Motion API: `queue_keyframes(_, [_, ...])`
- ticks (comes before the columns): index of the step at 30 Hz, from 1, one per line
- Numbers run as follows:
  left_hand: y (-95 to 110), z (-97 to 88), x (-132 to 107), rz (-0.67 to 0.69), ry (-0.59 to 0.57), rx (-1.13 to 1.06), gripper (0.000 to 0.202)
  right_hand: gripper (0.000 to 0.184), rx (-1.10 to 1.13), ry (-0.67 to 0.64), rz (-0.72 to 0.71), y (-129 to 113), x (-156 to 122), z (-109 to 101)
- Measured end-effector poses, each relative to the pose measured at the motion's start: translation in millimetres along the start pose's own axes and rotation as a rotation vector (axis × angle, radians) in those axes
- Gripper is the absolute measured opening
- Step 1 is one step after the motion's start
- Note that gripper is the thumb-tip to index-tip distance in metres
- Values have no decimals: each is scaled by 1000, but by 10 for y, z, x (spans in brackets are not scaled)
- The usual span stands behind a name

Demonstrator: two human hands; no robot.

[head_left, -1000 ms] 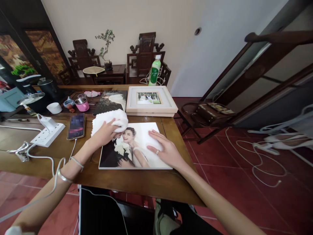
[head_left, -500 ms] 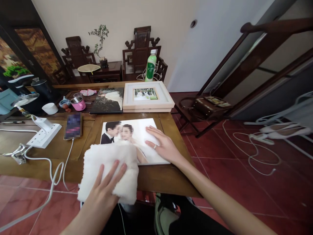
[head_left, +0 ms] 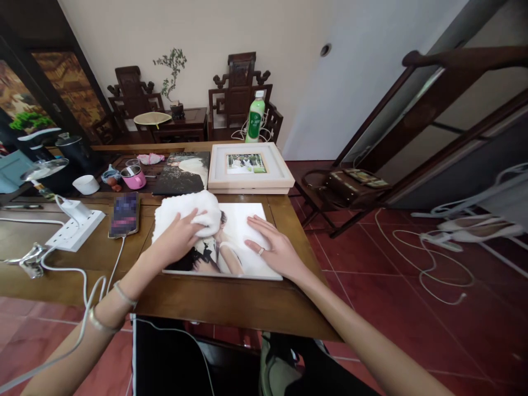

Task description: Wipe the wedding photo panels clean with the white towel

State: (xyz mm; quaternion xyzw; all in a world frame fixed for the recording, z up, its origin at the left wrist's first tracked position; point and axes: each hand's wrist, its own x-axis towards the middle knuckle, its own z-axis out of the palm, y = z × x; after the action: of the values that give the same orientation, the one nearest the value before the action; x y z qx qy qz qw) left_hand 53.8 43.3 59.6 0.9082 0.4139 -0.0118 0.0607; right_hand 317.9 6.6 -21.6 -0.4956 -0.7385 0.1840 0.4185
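A white fluffy cloth (head_left: pixel 183 208) lies over the upper left part of a wedding photo panel (head_left: pixel 227 262), which rests flat on the wooden table. My left hand (head_left: pixel 178 237) presses on the cloth, and its fingers grip a fold of it. Fingers stretched out, my right hand (head_left: pixel 273 248) lies flat on the panel's right side and holds nothing. The cloth hides most of the pictured couple's upper part; the dress and dark suit below are visible.
Behind the panel are a framed photo (head_left: pixel 252 170), a dark photo panel (head_left: pixel 183 173) and a green bottle (head_left: pixel 256 118). To the left lie a phone (head_left: pixel 124 214), a power strip (head_left: pixel 78 230) with trailing cords, a pink mug (head_left: pixel 134 178) and a white cup (head_left: pixel 86 185).
My left hand has moved the cloth forward from the panel's lower left and table edge onto its upper left, uncovering the lower part. My right hand has stayed in place on the panel.
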Motion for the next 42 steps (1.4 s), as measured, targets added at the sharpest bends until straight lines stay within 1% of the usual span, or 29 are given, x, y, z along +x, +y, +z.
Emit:
queue_keyframes(2, [-128, 21, 125, 11, 29, -22, 39, 48, 1, -5, 3, -2, 1, -2])
queue_keyframes(3, [-154, 25, 141, 12, 32, -30, 39, 48, 3, -8, 4, -3, 1, -2])
queue_keyframes(5, [-116, 19, 75, 5, 10, -33, 40, 49, 7, -11, 2, -4, 1, -3])
queue_keyframes(7, [21, 0, -103, 7, -39, -30, 43, 49, 9, -12, 1, -4, 0, -3])
queue_keyframes(9, [203, -18, -351, 27, -86, -40, 43, 49, 5, -14, 4, -2, -2, -1])
queue_keyframes(11, [374, -23, -613, 69, -123, -57, 38, 50, -3, -18, 11, -1, -4, 2])
queue_keyframes(13, [498, -21, -827, 126, -137, -64, 30, 49, -9, -20, 20, -1, -5, 7])
queue_keyframes(15, [561, -23, -944, 181, -126, -66, 26, 49, -11, -19, 24, -4, -6, 11])
queue_keyframes(16, [571, -30, -957, 200, -116, -67, 26, 49, -11, -18, 25, -6, -6, 13])
queue_keyframes(18, [555, -55, -889, 215, -111, -64, 32, 48, -11, -18, 21, -11, -7, 16])
queue_keyframes(20, [504, -86, -710, 198, -129, -52, 40, 48, -9, -15, 19, -14, -9, 18])
queue_keyframes(22, [425, -106, -452, 174, -138, -32, 43, 48, -5, -10, 17, -14, -11, 17])
queue_keyframes(24, [325, -108, -157, 151, -130, -20, 40, 47, 3, -6, 13, -11, -15, 14])
queue_keyframes(26, [216, -97, 125, 127, -102, -15, 34, 48, 7, -7, 11, -11, -17, 8])
queue_keyframes(28, [119, -81, 350, 104, -63, -1, 33, 48, 4, -13, 17, -13, -18, 1])
queue_keyframes(30, [60, -69, 481, 96, -28, 29, 35, 49, -1, -22, 23, -17, -18, -3])
queue_keyframes(32, [64, -64, 498, 90, -33, 62, 36, 49, -1, -25, 18, -17, -16, -4])
queue_keyframes(33, [94, -63, 463, 86, -47, 80, 35, 49, 1, -22, 14, -16, -15, -3])
queue_keyframes(35, [208, -63, 311, 91, -83, 123, 36, 48, 5, -12, 5, -10, -12, 2])
queue_keyframes(38, [484, -58, -66, 159, -132, 186, 41, 48, 7, -6, 4, -3, -10, 9])
queue_keyframes(40, [695, -51, -350, 211, -151, 192, 34, 47, 5, -10, 7, -4, -8, 8])
queue_keyframes(42, [879, -49, -592, 256, -146, 175, 24, 47, 2, -15, 9, -9, -7, 4])
